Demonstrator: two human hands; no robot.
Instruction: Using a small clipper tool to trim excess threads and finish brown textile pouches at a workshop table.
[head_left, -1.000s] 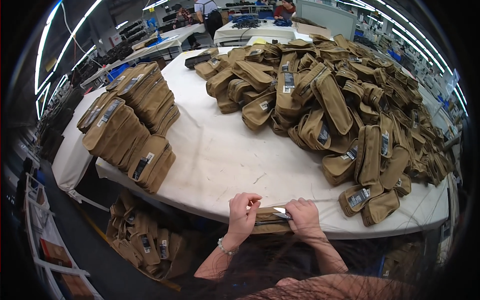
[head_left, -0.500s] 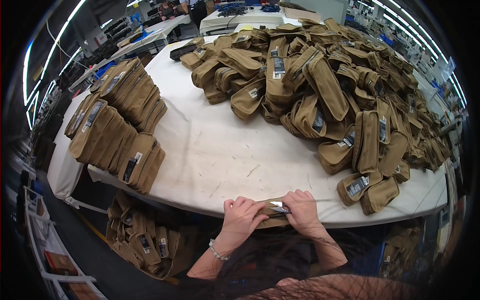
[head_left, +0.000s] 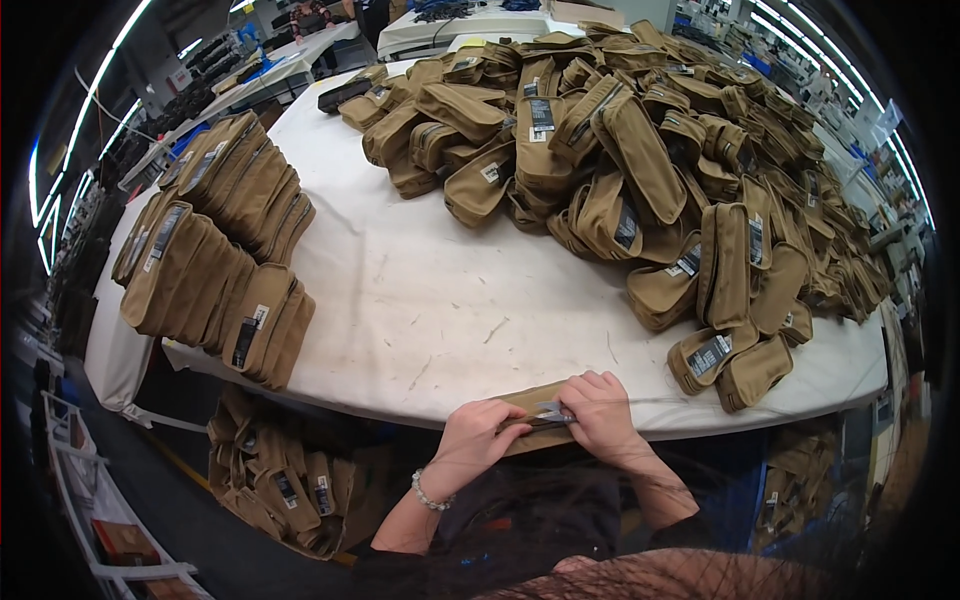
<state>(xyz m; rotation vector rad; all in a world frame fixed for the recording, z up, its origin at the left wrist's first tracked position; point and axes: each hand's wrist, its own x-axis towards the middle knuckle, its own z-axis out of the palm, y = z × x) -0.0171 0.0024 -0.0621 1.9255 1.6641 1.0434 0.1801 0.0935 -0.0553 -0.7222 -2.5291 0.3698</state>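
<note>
At the table's near edge I hold a tan zippered fabric pouch (head_left: 534,397). My left hand (head_left: 474,434) is closed on its left part, thumb and fingers pinching the fabric by the zipper. My right hand (head_left: 604,418) is closed around small metal thread snips (head_left: 552,413), whose blades point left across the pouch toward my left fingertips. Most of the snips' handle is hidden in my right palm. The pouch lies slantwise between my hands, its right end partly covered by my right hand.
A big loose heap of similar tan pouches (head_left: 640,150) covers the table's far and right side. Neatly stacked pouches (head_left: 190,275) stand at the left. Below the table edge, a box of pouches (head_left: 285,485) sits at left; more pouches (head_left: 795,490) lie low at right.
The view has shifted slightly. More of the pouch shows beyond my hands, and the snips' blades now lie more visibly over the zipper, near my left fingertips.
</note>
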